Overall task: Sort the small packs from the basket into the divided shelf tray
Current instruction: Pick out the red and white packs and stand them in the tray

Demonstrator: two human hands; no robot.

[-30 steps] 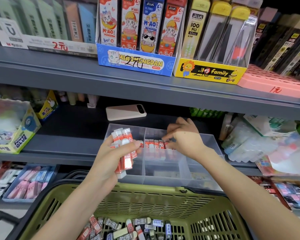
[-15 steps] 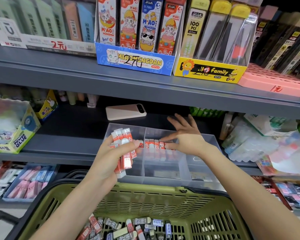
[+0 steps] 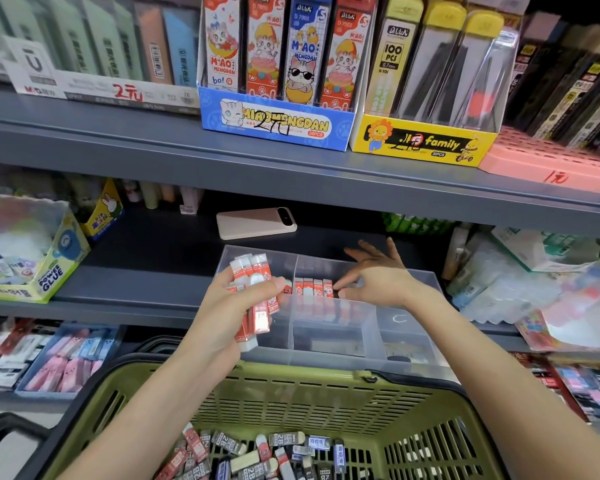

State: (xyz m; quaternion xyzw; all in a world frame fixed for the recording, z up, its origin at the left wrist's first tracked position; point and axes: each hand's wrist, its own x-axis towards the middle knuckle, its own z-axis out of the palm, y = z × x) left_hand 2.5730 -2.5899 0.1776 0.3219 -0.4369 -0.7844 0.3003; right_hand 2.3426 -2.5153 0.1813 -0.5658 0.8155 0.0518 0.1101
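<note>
A clear divided tray (image 3: 333, 336) sits on the lower shelf. My left hand (image 3: 229, 317) grips a bundle of red-and-white eraser packs (image 3: 255, 296) over the tray's left compartment. A row of red packs (image 3: 312, 287) stands upright in the middle back compartment. My right hand (image 3: 378, 277) hovers at the right end of that row, thumb and forefinger close to the last pack, other fingers spread. Below, the green basket (image 3: 291, 400) holds several loose red, grey and blue packs (image 3: 257, 452).
A pink phone (image 3: 255, 221) lies on the shelf behind the tray. A Power Glue box (image 3: 45, 268) stands at left, plastic bags of goods (image 3: 520, 285) at right. The upper shelf edge (image 3: 291, 178) overhangs the tray. Boxes of pencil lead stand above.
My right hand's fingers uncurled and spread, then its thumb and forefinger came back to the end of the row. My left hand stayed put with its bundle.
</note>
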